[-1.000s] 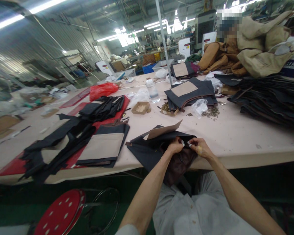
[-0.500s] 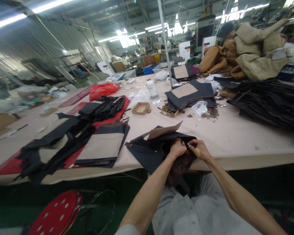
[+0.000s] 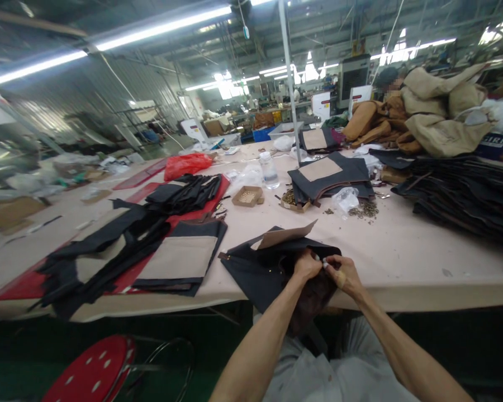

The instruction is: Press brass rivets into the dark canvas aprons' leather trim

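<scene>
A dark fabric piece (image 3: 251,273) with a tan panel (image 3: 287,234) standing up from it lies at the table's front edge, partly hanging over. Its brown inner side (image 3: 316,298) is turned toward me. My left hand (image 3: 307,266) is closed on the fabric's upper edge, fingertips partly hidden in the fold. Close beside it, my right hand (image 3: 342,273) pinches the same edge, with a tan band round one finger. White coverings show on fingertips of both hands. Whether a small part sits between the fingers, I cannot make out.
Folded dark panels with tan patches (image 3: 180,257) lie at left on red sheeting (image 3: 20,282). Beyond my hands are small boxes of metal bits (image 3: 247,196), a clear bottle (image 3: 269,172), a pole (image 3: 291,84) and loose hardware (image 3: 364,210). A dark fabric stack (image 3: 461,192) sits right; a red stool (image 3: 92,368) stands below left.
The view has tilted up slightly, so everything sits a little lower in the picture. Both hands keep their hold on the fabric edge, almost unmoved.
</scene>
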Demonstrator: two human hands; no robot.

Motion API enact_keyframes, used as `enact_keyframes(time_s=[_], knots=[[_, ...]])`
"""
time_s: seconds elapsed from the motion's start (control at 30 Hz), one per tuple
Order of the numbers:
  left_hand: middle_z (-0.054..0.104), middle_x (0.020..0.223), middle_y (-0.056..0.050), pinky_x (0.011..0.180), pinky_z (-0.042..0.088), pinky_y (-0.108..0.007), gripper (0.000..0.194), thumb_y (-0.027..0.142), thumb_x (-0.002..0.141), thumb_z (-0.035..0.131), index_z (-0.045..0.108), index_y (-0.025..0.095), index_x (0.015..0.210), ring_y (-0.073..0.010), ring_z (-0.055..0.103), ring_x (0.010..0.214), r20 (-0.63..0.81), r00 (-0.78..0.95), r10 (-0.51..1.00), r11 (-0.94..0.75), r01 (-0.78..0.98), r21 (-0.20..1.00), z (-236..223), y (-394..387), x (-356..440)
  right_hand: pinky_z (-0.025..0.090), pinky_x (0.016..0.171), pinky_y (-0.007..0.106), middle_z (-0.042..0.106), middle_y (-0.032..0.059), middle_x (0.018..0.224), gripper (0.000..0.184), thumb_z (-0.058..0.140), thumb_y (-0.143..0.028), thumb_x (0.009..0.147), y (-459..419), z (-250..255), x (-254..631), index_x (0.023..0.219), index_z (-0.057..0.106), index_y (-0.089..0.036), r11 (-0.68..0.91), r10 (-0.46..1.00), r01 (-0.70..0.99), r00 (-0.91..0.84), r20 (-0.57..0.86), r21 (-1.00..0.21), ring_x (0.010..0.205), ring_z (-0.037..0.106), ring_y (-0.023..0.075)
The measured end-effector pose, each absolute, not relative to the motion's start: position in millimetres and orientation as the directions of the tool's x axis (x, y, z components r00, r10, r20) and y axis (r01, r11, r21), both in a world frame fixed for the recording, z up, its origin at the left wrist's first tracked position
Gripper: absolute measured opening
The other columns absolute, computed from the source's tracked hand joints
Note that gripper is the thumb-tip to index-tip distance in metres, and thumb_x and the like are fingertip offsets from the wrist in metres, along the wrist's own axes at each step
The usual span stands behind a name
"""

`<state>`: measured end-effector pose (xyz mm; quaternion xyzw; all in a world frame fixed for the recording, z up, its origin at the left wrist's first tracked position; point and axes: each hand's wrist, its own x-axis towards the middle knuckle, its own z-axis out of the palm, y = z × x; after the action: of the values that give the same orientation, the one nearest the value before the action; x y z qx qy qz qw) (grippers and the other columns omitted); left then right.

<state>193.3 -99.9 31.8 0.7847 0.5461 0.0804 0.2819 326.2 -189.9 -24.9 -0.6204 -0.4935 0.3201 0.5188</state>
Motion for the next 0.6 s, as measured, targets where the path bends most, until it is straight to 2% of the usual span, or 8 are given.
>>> enact_keyframes(time_s=[0.07, 0.13, 0.2, 0.27, 0.37, 0.47, 0.6], knots=[[0.074, 0.095, -0.010, 0.074, 0.049, -0.026, 0.016, 0.019, 0.074, 0.067, 0.071, 0.012, 0.087, -0.0208, 0.068, 0.084, -0.230, 0.384, 0.894, -0.210, 0.814, 0.542, 35, -96, 190, 0.056, 0.069, 0.031, 0.076, 0.0091, 0.088, 0.038, 0.067, -0.034, 0.075, -189, -21, 333, 0.107, 0.073, -0.013, 0.023, 0.975, 0.190, 0.214, 0.064, -0.981, 0.075, 0.070, 0.0229], [0.074, 0.097, -0.010, 0.075, 0.050, -0.026, 0.016, 0.019, 0.073, 0.069, 0.072, 0.013, 0.087, -0.0213, 0.067, 0.087, -0.289, 0.389, 0.874, -0.178, 0.813, 0.555, 39, -94, 186, 0.057, 0.077, 0.033, 0.076, 0.0099, 0.099, 0.043, 0.071, -0.032, 0.072, -188, -17, 340, 0.111, 0.073, -0.014, 0.053, 0.991, 0.131, 0.117, 0.069, -0.990, 0.086, 0.071, 0.0245], [0.074, 0.096, -0.008, 0.074, 0.050, -0.025, 0.016, 0.020, 0.073, 0.070, 0.073, 0.014, 0.087, -0.0208, 0.067, 0.087, -0.325, 0.403, 0.856, -0.160, 0.803, 0.574, 44, -94, 184, 0.058, 0.078, 0.034, 0.074, 0.0106, 0.106, 0.042, 0.071, -0.033, 0.072, -185, -13, 343, 0.110, 0.075, -0.015, 0.080, 0.995, 0.107, 0.058, 0.086, -0.991, 0.090, 0.071, 0.0248], [0.075, 0.093, -0.006, 0.073, 0.050, -0.024, 0.015, 0.019, 0.072, 0.071, 0.073, 0.015, 0.086, -0.0201, 0.067, 0.086, -0.333, 0.405, 0.852, -0.148, 0.794, 0.589, 47, -94, 182, 0.058, 0.071, 0.032, 0.074, 0.0103, 0.099, 0.037, 0.071, -0.035, 0.074, -180, -9, 343, 0.104, 0.076, -0.014, 0.070, 0.996, 0.110, 0.039, 0.075, -0.992, 0.079, 0.070, 0.0225], [0.074, 0.090, -0.005, 0.074, 0.051, -0.023, 0.014, 0.016, 0.068, 0.072, 0.073, 0.016, 0.082, -0.0203, 0.067, 0.087, -0.342, 0.396, 0.852, -0.120, 0.783, 0.610, 48, -94, 178, 0.056, 0.057, 0.028, 0.071, 0.0059, 0.076, 0.035, 0.069, -0.040, 0.075, -172, -7, 340, 0.096, 0.075, -0.013, 0.001, 1.000, 0.118, 0.030, 0.004, -0.993, 0.060, 0.064, 0.0172], [0.074, 0.087, -0.004, 0.073, 0.052, -0.024, 0.016, 0.015, 0.065, 0.073, 0.074, 0.017, 0.081, -0.0201, 0.067, 0.086, -0.348, 0.390, 0.853, -0.081, 0.757, 0.648, 46, -93, 174, 0.054, 0.051, 0.025, 0.067, 0.0033, 0.068, 0.033, 0.069, -0.042, 0.074, -162, -7, 338, 0.091, 0.073, -0.014, -0.092, 0.996, 0.141, 0.027, -0.089, -0.986, 0.057, 0.061, 0.0156], [0.073, 0.083, -0.003, 0.072, 0.052, -0.025, 0.015, 0.013, 0.064, 0.072, 0.074, 0.017, 0.078, -0.0197, 0.066, 0.083, -0.357, 0.387, 0.850, -0.023, 0.704, 0.709, 40, -92, 172, 0.053, 0.048, 0.024, 0.065, 0.0026, 0.061, 0.023, 0.067, -0.033, 0.070, -153, -6, 340, 0.080, 0.070, -0.013, -0.206, 0.979, 0.181, 0.026, -0.204, -0.962, 0.051, 0.059, 0.0142]])
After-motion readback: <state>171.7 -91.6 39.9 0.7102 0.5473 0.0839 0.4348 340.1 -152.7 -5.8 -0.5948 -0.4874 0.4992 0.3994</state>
